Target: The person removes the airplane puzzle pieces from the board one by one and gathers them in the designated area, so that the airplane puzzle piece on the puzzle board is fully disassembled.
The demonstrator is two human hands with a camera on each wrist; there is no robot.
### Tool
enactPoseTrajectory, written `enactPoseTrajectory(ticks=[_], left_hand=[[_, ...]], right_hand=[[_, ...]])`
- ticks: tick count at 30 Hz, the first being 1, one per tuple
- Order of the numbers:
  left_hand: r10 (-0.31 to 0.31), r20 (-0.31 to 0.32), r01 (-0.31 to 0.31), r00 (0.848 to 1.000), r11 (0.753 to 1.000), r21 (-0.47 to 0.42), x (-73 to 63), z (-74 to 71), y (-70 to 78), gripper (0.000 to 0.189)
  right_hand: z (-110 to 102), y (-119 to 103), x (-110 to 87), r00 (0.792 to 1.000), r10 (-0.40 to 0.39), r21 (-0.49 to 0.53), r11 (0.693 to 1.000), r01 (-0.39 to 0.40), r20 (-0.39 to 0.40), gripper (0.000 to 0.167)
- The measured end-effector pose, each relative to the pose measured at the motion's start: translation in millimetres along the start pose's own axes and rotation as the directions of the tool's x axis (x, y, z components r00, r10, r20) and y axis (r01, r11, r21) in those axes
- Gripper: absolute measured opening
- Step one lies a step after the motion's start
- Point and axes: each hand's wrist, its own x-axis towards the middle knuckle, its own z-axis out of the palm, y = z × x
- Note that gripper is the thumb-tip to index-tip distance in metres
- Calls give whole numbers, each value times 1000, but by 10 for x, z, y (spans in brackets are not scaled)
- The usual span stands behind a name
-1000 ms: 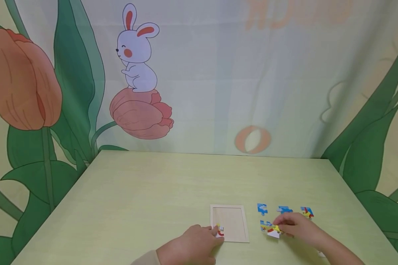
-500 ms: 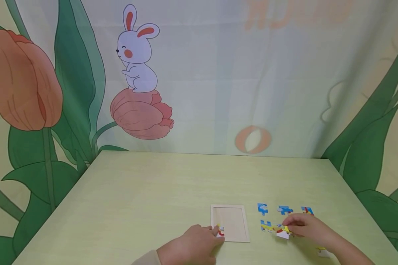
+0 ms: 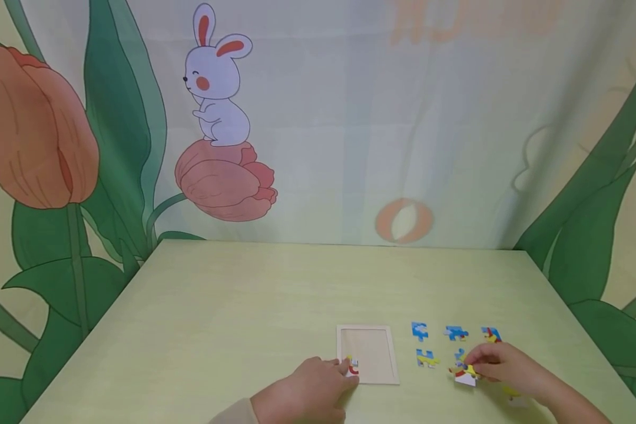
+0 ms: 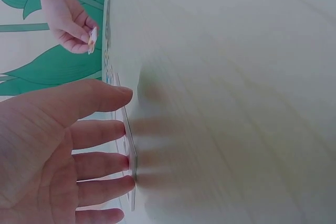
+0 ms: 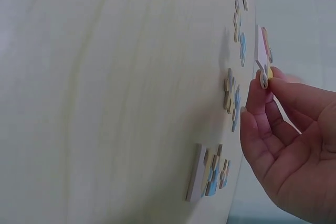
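My left hand (image 3: 318, 388) rests at the lower left corner of a shallow wooden puzzle tray (image 3: 375, 353), its fingers extended in the left wrist view. By its fingertips, a puzzle piece (image 3: 353, 370) with red and white print lies in that corner of the tray. Thumb and fingers of my right hand (image 3: 511, 370) pinch another puzzle piece (image 3: 465, 378), yellow, red and white, tilted above the table. In the right wrist view this held puzzle piece (image 5: 261, 51) is seen edge-on, clear of the surface.
Several loose puzzle pieces lie right of the tray, among them a blue piece (image 3: 419, 331), a blue-and-yellow piece (image 3: 426, 358) and a yellow-and-white piece (image 3: 515, 396) partly behind the right arm. A printed curtain (image 3: 318, 118) hangs behind the table (image 3: 244, 306).
My right hand has moved right with the pinched puzzle piece, away from the blue-and-yellow piece, which now shows fully. The left hand and the tray have stayed in place.
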Motion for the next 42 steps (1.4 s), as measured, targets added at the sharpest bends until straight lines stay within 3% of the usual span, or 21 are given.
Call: enactPoseTrajectory(ticks=[4, 23, 29, 42], left_hand=[[-2, -19, 2, 1000, 1000, 2, -5, 1, 0, 43], [2, -23, -2, 1000, 1000, -1, -6, -9, 9, 38], [4, -26, -4, 1000, 1000, 1, -16, -25, 12, 38], [10, -53, -11, 999, 1000, -28, 11, -29, -35, 25]], right_hand=[[-22, 44, -10, 999, -33, 0, 999, 33, 23, 9], [90, 42, -8, 990, 120, -132, 983, -130, -81, 18], [100, 48, 0, 984, 159, -148, 975, -169, -73, 15], [144, 43, -13, 984, 166, -161, 971, -175, -72, 14]])
